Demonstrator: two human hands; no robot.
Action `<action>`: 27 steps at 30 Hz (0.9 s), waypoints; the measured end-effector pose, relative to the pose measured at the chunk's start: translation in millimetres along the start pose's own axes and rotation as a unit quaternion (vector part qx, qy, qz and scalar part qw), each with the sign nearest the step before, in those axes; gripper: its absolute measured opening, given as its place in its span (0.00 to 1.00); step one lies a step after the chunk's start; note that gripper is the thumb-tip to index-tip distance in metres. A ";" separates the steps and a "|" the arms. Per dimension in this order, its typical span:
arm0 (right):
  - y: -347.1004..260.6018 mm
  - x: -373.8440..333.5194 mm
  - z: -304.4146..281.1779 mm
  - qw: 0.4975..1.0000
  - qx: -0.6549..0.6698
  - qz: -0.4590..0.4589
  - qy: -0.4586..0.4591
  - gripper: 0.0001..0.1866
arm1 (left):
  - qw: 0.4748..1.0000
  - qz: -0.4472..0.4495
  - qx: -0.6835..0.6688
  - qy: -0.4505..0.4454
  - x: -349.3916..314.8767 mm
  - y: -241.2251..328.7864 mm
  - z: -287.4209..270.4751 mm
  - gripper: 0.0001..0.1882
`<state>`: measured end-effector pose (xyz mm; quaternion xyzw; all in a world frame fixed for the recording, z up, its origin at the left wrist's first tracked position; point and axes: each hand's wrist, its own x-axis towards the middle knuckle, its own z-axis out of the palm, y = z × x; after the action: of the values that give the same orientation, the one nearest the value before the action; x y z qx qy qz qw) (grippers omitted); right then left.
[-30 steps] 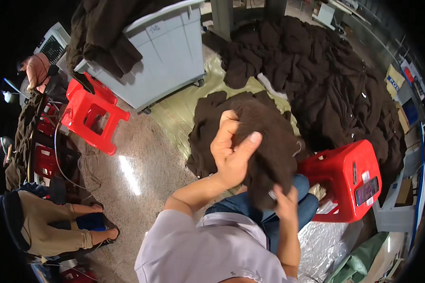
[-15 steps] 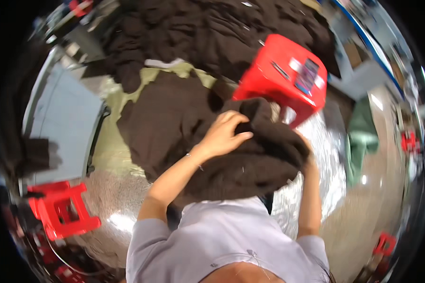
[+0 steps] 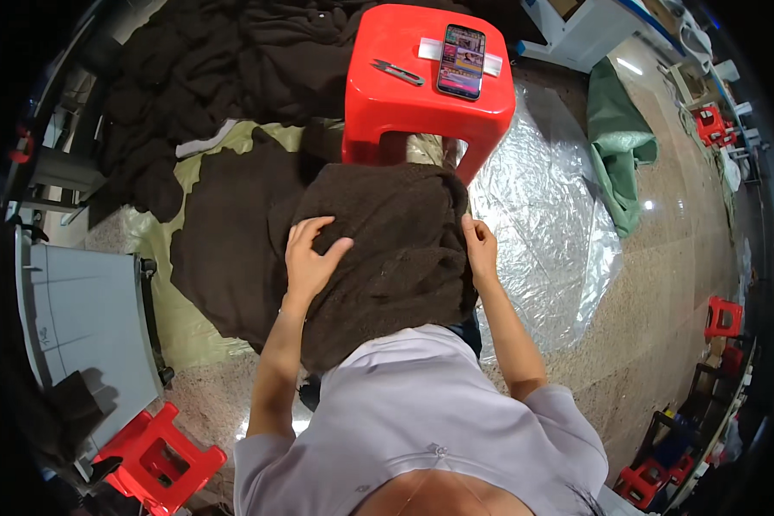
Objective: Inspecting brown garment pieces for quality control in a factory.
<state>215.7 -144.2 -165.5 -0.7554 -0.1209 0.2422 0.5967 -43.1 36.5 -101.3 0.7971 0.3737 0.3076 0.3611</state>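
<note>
A dark brown piece of knit cloth lies rumpled across my lap. My left hand rests on its left part, palm down, with thumb and fingers apart. At the cloth's right edge, the fingers of my right hand are closed, pinching the fabric. More brown cloth is spread flat to the left, beyond my left hand. Just past the cloth on my lap stands a red plastic stool. On its seat are thread snips and a phone with a lit screen, lying over a white strip.
Brown fabric is heaped at the far left. Clear plastic sheeting covers floor on the right, beside a green cloth. A grey bin and another red stool stand at left. A white-legged table is far right.
The cloth's raised, folded upper part has come down flatter over my lap. My left hand has drawn back onto its left side; my right hand stays at the right edge. The view has shifted.
</note>
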 end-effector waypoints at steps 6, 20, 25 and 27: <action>-0.6 -2.3 -23.0 0.982 -0.011 0.169 -0.087 0.10 | 0.984 -0.145 0.002 -0.102 -2.7 1.8 -2.0 0.21; -25.3 25.8 -109.3 0.998 0.052 0.020 0.004 0.08 | 0.988 -0.092 -0.123 -0.031 -9.2 -16.9 -1.3 0.11; -106.1 13.3 -108.5 0.958 0.272 -0.027 0.090 0.09 | 0.916 -0.209 -0.342 -0.026 24.3 62.9 -12.3 0.12; -150.3 -3.5 -101.8 0.953 0.295 -0.029 0.065 0.07 | 0.829 -0.242 -0.503 -0.017 28.2 103.6 -30.4 0.10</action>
<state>280.7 -192.8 -3.0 -0.5562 -0.0267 0.1999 0.8062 -12.6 22.4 5.2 0.3941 0.3421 0.3420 0.7814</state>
